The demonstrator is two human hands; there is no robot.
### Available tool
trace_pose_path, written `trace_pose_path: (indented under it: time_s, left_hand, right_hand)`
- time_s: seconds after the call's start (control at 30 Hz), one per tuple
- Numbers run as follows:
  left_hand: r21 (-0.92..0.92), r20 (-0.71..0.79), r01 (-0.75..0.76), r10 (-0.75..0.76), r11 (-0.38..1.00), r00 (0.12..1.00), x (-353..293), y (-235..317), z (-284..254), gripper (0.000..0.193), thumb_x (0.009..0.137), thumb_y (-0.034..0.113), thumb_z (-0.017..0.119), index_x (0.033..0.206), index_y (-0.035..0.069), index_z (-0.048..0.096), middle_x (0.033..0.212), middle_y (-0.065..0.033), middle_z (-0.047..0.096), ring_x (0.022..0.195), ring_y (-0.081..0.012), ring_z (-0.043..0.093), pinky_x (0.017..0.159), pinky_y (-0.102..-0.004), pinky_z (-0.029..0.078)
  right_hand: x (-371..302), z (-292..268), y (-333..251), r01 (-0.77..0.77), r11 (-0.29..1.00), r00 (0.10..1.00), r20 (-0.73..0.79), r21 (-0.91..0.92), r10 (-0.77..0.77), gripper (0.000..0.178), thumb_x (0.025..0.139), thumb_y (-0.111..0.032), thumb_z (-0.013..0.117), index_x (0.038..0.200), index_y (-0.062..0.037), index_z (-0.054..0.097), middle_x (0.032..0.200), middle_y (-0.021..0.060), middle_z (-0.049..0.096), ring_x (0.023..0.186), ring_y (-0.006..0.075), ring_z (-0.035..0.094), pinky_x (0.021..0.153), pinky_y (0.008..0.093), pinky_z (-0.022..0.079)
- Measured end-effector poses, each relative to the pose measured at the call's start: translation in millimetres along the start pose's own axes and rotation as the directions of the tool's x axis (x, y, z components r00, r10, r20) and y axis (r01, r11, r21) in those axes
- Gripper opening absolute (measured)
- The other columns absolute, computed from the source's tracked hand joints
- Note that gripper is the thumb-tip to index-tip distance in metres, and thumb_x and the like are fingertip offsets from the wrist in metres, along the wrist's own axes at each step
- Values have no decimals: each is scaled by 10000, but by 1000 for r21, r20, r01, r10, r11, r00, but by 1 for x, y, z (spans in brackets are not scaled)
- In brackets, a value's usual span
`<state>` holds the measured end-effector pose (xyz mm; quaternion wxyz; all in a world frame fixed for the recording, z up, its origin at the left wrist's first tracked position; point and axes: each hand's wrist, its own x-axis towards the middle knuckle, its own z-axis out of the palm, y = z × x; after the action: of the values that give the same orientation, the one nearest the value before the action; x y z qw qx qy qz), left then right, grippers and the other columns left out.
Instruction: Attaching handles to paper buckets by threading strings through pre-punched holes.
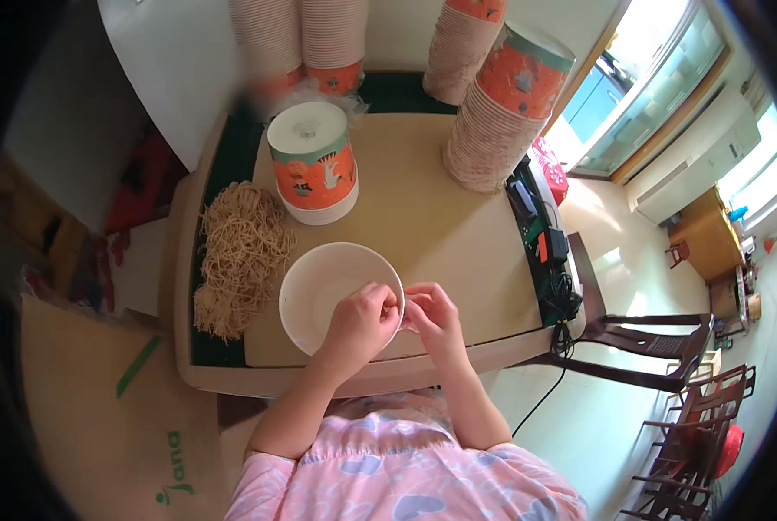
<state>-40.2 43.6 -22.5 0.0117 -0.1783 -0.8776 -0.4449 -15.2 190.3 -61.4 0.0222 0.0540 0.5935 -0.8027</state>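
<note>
the white bowl (312, 291) stands by the front edge of the table (458, 252); left hand (362, 318) curled inside its right wall, right hand (432, 318) pinching just outside, whatever they grasp i cannot tell; uneven pulling might dent it or drag it off that edge.

- Type of place: home interior, apparently a living or dining room.
- Seating: dark wooden slat-back chair (658, 322) beside the surface (458, 252); more dark wooden chairs (710, 404) grouped at far right.
- Storage: honey-coloured wooden cabinet (708, 233), domestic in style, against the far side.
- Openings: bright window (757, 169); wood-framed glazed door (662, 91), with blue cabinet fronts (592, 102) beyond.
- Flooring: pale, glossy floor (527, 395), catching daylight.
- Surface: round-cornered, beige-rimmed, green-edged, like a games table.
</note>
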Motion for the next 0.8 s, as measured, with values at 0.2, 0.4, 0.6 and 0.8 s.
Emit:
trace_pose_path:
  time_s: [0.2, 0.4, 0.6, 0.8]
  left_hand:
    - [-359, 212, 201, -130, 911, 969, 0, -11, -13, 84, 825, 96, 635, 847, 20, 608, 756, -94, 645, 676, -185, 636, 615, -319, 503]
    - [-572, 396, 346, -119, 744, 910, 2, -23, -22, 56, 858, 37, 594, 871, -17, 602, 757, -40, 637, 682, -99, 604, 622, -257, 498]
    - [-608, 379, 358, -138, 708, 915, -1, -30, -18, 182, 848, 0, 596, 1025, -15, 558, 762, -48, 622, 681, -91, 593, 634, -244, 494]
    - [-590, 254, 193, -46, 784, 966, 1, -43, -5, 496, 824, -9, 616, 1262, 40, 388, 786, -54, 594, 677, -116, 582, 631, -248, 494]
  right_hand:
    - [-23, 3, -30, 129, 987, 991, 43, -100, -125, 233, 916, 38, 480, 1148, 14, 491, 998, 132, 644, 762, 141, 643, 671, 255, 539]
    - [-26, 29, -44, 102, 913, 994, 74, -394, -80, 353, 887, 70, 518, 1222, -39, 492, 951, 71, 626, 674, 125, 643, 584, 232, 533]
    - [-21, 36, -39, 222, 756, 974, 101, -615, -203, 408, 859, 62, 568, 1242, -66, 510, 877, 50, 617, 601, 76, 594, 532, 216, 504]
    - [-14, 37, -38, 361, 581, 926, 209, -730, -314, 398, 841, 60, 584, 1216, -66, 537, 825, 52, 620, 561, 81, 557, 523, 234, 473]
